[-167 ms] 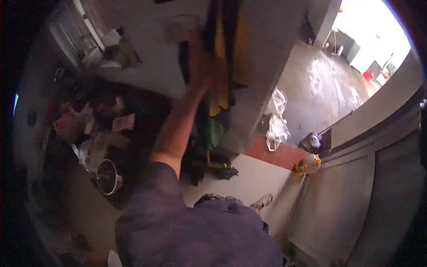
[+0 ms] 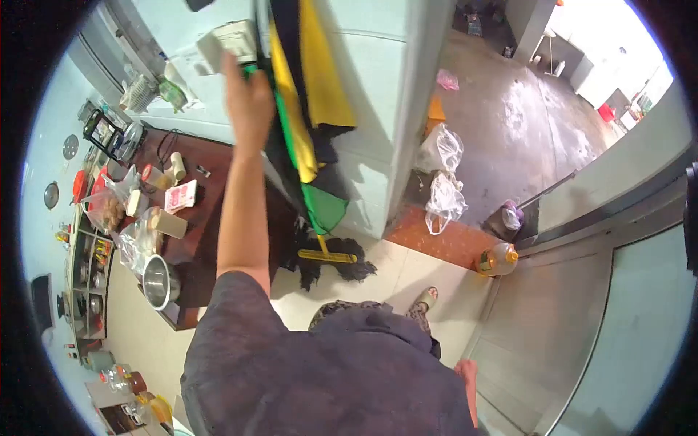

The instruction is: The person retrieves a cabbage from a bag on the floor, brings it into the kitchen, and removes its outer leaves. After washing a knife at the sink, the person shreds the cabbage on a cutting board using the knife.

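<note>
Switch box (image 2: 236,42), pale, is on the wall above the dark table (image 2: 207,218), beside the hanging yellow-and-black cloth (image 2: 323,73). Left hand (image 2: 249,109) is at its lower edge, one finger extended, the others loosely bent — a press or touch seems in hand, calling for light fingertip pressure. Its face points out from the wall; its long axis seems sideways, slightly tilted. Right hand (image 2: 467,372) is low by the door (image 2: 545,312) — finger state I cannot tell.

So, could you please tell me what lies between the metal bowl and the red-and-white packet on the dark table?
A cream-coloured cylinder lies between the metal bowl and the red-and-white packet, as the head view shows.
</note>
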Demonstrator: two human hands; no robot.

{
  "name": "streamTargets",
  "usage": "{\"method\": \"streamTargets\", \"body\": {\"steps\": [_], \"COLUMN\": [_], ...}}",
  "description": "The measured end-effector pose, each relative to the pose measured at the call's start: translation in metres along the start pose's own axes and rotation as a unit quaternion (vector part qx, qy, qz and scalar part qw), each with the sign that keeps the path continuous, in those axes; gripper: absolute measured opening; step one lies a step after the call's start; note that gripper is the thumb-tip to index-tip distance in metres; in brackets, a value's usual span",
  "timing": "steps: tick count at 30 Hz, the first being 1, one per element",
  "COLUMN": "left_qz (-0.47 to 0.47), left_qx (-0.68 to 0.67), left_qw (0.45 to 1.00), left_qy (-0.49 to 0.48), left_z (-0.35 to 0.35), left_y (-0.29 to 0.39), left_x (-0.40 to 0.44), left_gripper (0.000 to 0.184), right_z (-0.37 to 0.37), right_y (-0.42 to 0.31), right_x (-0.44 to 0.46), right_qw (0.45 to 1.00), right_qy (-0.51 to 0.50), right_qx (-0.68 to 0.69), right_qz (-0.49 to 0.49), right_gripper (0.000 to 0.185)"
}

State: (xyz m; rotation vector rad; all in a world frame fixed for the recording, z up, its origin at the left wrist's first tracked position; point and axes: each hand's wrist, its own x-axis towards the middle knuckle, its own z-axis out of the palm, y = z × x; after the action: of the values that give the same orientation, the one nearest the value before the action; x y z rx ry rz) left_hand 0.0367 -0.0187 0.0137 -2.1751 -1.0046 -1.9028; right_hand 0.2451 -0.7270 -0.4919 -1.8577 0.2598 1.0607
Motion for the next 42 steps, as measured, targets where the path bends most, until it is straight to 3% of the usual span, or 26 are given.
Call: {"method": "streamTargets", "body": {"steps": [1,2,3,6,7,10,12,13,16,18,22,23,26,29,32,36,42], "left_qz": [-0.04,-0.054,-0.006,0.039,0.061,0.069,-0.052,-0.1,-0.076,-0.11,-0.105,-0.122,-0.071,-0.1,-0.075,-0.084,-0.172], "left_qx": [-0.007,-0.041,-0.01,-0.113,-0.126,-0.128,-0.181,-0.137,-0.038,-0.02,-0.056,-0.054,-0.042,-0.109,-0.127,-0.074,-0.039], "left_qw": [0.999,0.996,0.996,0.979,0.98,0.968,0.894,0.845,0.794,0.744,0.664,0.625,0.577,0.59,0.642,0.623,0.572], "left_qy": [0.028,0.06,0.086,0.167,0.144,-0.205,-0.407,-0.507,-0.602,-0.659,-0.739,-0.769,-0.812,-0.794,-0.753,-0.774,-0.801], "left_z": [-0.011,-0.025,-0.032,-0.016,-0.005,0.043,0.103,0.122,0.164,0.182,0.244,0.268,0.344,0.405,0.453,0.486,0.517], "left_y": [0.015,0.05,0.075,0.187,0.213,0.255,0.272,0.275,0.239,0.228,0.215,0.228,0.224,0.232,0.223,0.217,0.213], "left_x": [-0.02,-0.021,-0.023,-0.048,-0.06,-0.111,-0.15,-0.166,-0.248,-0.279,-0.317,-0.293,-0.297,-0.273,-0.278,-0.278,-0.28], "left_gripper": [0.053,0.049,0.044,0.03,0.029,0.028,0.048,0.049,0.055,0.055,0.054,0.052,0.051,0.046,0.041,0.038,0.038], "right_z": [-0.044,-0.046,-0.051,-0.073,-0.076,-0.089,-0.097,-0.098,-0.094,-0.093,-0.098,-0.108,-0.127,-0.137,-0.151,-0.143,-0.117], "right_y": [-0.042,-0.073,-0.102,-0.173,-0.201,-0.271,-0.288,-0.294,-0.321,-0.334,-0.354,-0.357,-0.386,-0.43,-0.455,-0.493,-0.573], "right_x": [-0.014,0.009,0.031,0.075,0.084,0.115,0.145,0.159,0.189,0.208,0.241,0.252,0.264,0.274,0.307,0.344,0.388], "right_qw": [0.996,0.997,0.996,0.995,0.994,0.984,0.976,0.975,0.976,0.97,0.968,0.964,0.955,0.962,0.981,0.992,0.941], "right_qy": [0.041,0.034,0.028,-0.011,-0.015,-0.035,-0.045,-0.05,-0.081,-0.095,-0.093,-0.102,-0.103,-0.064,-0.041,-0.06,-0.133], "right_qx": [-0.081,-0.068,-0.054,-0.072,-0.091,-0.156,-0.185,-0.184,-0.18,-0.203,-0.223,-0.237,-0.275,-0.266,-0.186,-0.113,-0.293], "right_qz": [-0.002,-0.035,-0.068,-0.068,-0.066,-0.077,-0.11,-0.114,-0.092,-0.095,-0.066,-0.066,-0.053,-0.005,0.018,0.021,-0.102], "right_gripper": [0.02,0.015,0.012,0.028,0.028,0.032,0.031,0.029,0.028,0.026,0.026,0.027,0.027,0.026,0.027,0.028,0.028]}}
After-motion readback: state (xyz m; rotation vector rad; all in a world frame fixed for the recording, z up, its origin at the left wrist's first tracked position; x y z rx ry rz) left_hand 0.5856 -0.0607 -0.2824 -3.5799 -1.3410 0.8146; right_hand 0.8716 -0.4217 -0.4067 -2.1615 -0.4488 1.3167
